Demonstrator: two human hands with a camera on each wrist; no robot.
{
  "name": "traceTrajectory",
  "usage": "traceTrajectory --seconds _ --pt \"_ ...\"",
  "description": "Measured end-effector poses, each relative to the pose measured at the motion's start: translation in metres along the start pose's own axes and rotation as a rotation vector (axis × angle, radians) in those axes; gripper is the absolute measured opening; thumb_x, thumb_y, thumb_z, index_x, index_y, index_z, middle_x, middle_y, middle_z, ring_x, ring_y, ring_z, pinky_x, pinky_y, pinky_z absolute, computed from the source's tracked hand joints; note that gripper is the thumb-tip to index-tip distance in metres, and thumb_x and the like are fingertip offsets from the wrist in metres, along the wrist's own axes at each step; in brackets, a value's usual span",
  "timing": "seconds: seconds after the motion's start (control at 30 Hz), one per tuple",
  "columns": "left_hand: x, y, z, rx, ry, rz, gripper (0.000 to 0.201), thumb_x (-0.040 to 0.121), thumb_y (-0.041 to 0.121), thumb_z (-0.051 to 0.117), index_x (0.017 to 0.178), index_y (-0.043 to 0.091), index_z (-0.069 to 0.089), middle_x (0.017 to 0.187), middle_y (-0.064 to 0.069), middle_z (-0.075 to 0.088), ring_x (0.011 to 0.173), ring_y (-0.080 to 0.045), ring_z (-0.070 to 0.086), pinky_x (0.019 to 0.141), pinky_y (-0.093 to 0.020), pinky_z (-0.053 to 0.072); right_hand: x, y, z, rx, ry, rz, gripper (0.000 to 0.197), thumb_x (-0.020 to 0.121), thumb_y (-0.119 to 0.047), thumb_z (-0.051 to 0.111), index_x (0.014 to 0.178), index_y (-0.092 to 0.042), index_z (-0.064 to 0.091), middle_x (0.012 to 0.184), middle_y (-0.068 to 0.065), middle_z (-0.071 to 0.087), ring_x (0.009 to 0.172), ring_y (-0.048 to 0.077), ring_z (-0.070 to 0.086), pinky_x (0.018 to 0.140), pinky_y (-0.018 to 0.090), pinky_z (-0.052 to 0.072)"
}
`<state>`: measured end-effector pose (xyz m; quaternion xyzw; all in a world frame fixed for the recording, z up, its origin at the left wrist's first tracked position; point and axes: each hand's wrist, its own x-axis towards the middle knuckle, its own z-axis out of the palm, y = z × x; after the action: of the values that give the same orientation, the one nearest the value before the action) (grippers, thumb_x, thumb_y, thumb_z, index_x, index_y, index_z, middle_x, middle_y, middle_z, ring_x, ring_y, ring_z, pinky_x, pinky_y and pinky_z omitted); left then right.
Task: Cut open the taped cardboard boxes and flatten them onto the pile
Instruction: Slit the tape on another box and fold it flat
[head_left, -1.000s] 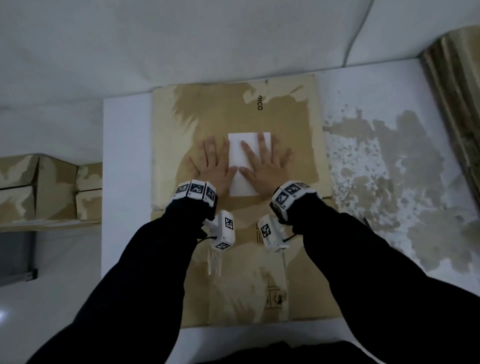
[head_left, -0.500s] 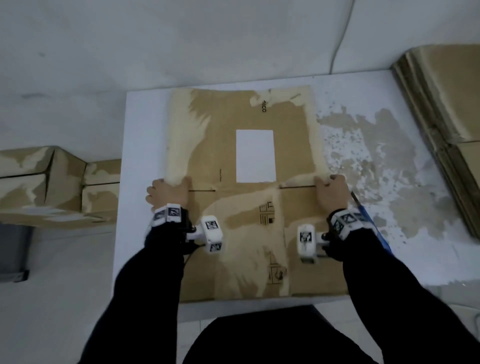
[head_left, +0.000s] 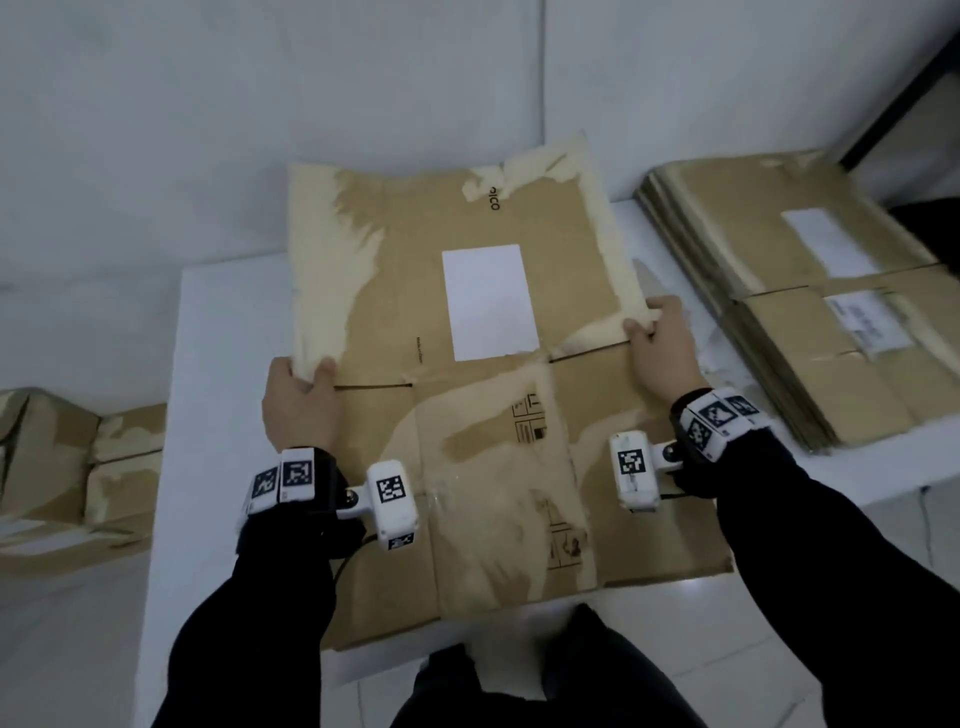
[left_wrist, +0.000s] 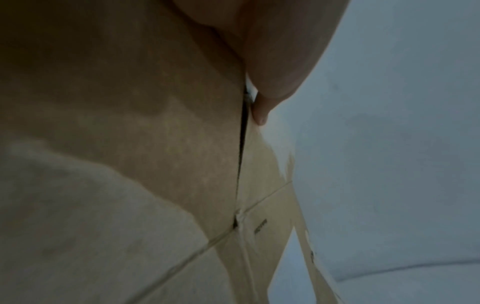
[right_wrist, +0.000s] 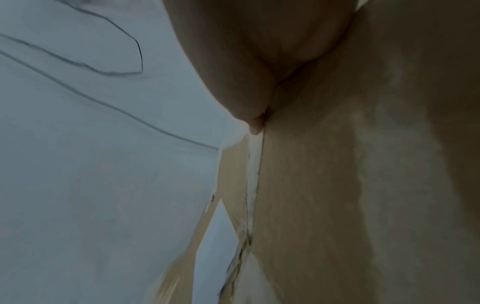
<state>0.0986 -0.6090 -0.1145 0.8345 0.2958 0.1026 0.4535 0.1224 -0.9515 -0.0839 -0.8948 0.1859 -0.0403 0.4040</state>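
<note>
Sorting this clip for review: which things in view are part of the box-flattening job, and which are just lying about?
Job:
- flattened box, gripped at its side edges by the left hand and right hand
- pile of flattened cardboard to the right
- taped boxes to the left

Lying about:
- white table
- white label on the box

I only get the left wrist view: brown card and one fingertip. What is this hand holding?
Observer: The left hand grips the left edge of a flattened cardboard box.
Operator: Is the other hand busy?
Observer: The right hand grips the same box's right edge, thumb on top.
Operator: Where might the box go?
Observer: Probably onto the pile of flattened boxes, which lies on the table to the person's right.
</note>
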Motion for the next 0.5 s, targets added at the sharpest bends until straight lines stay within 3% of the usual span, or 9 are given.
traceTrajectory --seconds 0.1,0.27,0.37,0.5 --pt "-0.021 0.045 0.037 -0.099 -0.052 0.053 0.029 0.095 0.027 0.053 0.105 0.000 0.052 0.089 -0.009 0.052 0.082 -0.022 0.048 0.071 -0.029 0.034 0.026 0.015 -0.054 0.020 0.071 0.006 0.034 0.097 -0.016 0.048 0.127 -0.004 0.037 0.101 0.010 0.054 0.096 0.021 0.051 0.081 0.026 0.035" --pt "-0.068 0.132 0.148 -0.204 -0.139 0.110 0.031 0.094 0.025 0.057 0.109 -0.003 0.055 0.101 -0.018 0.062 0.094 -0.028 0.058 0.073 -0.029 0.036 0.101 0.087 -0.164 -0.035 0.188 0.009 0.036 0.095 -0.017 0.052 0.126 -0.002 0.042 0.108 0.021 0.057 0.102 0.031 0.054 0.081 0.030 0.035" --pt "-0.109 0.184 0.223 -0.237 -0.170 0.099 0.034 0.093 0.024 0.058 0.113 -0.003 0.056 0.104 -0.019 0.063 0.099 -0.030 0.059 0.078 -0.030 0.040 0.152 0.134 -0.227 -0.120 0.241 0.005 0.039 0.095 -0.019 0.053 0.128 -0.001 0.044 0.120 0.027 0.056 0.111 0.040 0.052 0.090 0.037 0.037" --pt "-0.151 0.241 0.313 -0.230 -0.228 0.029 0.041 0.095 0.025 0.054 0.123 -0.005 0.051 0.109 -0.017 0.061 0.105 -0.029 0.058 0.082 -0.029 0.040 0.220 0.188 -0.298 -0.163 0.264 0.002 0.034 0.093 -0.019 0.053 0.123 -0.003 0.050 0.123 0.024 0.057 0.113 0.040 0.052 0.097 0.041 0.038"
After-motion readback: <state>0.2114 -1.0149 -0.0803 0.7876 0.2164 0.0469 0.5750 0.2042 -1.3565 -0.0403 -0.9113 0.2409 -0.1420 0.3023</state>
